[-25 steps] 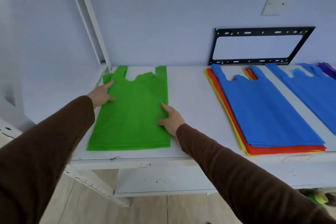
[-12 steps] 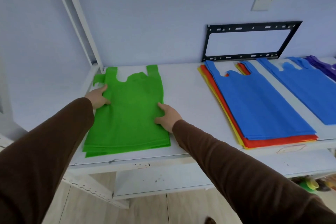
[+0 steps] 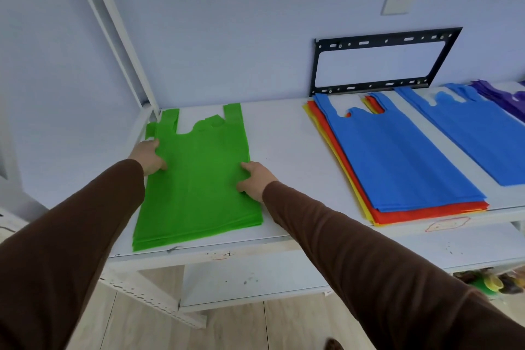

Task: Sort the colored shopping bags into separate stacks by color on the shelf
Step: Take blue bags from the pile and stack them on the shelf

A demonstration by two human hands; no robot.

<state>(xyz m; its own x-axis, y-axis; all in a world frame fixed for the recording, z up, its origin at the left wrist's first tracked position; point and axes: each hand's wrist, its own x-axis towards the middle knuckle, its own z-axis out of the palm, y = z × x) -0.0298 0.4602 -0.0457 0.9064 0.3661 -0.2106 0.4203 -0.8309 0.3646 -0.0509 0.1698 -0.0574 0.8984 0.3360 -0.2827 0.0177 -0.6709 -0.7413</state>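
Your left hand (image 3: pixel 149 157) rests on the left edge of the green bag stack (image 3: pixel 199 179) at centre left of the frame, fingers curled loosely over the edge with the thumb lying on the top bag; whether it actually pinches the fabric you cannot tell. Your right hand (image 3: pixel 254 180) presses against the stack's right edge, just right of centre, its thumb on top and its other fingers tucked at or under the side, so a true grip cannot be confirmed there either. The green stack lies flat on the white shelf (image 3: pixel 287 145), handles pointing toward the wall, its lower layers fanned out slightly at the near edge. Well apart to the right sits a mixed pile (image 3: pixel 397 162) with a blue bag on top and red and yellow bags showing beneath. Just beside it, toward the right edge, lies a separate blue stack (image 3: pixel 480 136), and purple bags (image 3: pixel 505 96) peek in at the far right. A black metal bracket (image 3: pixel 380 62) leans against the wall behind the mixed pile.
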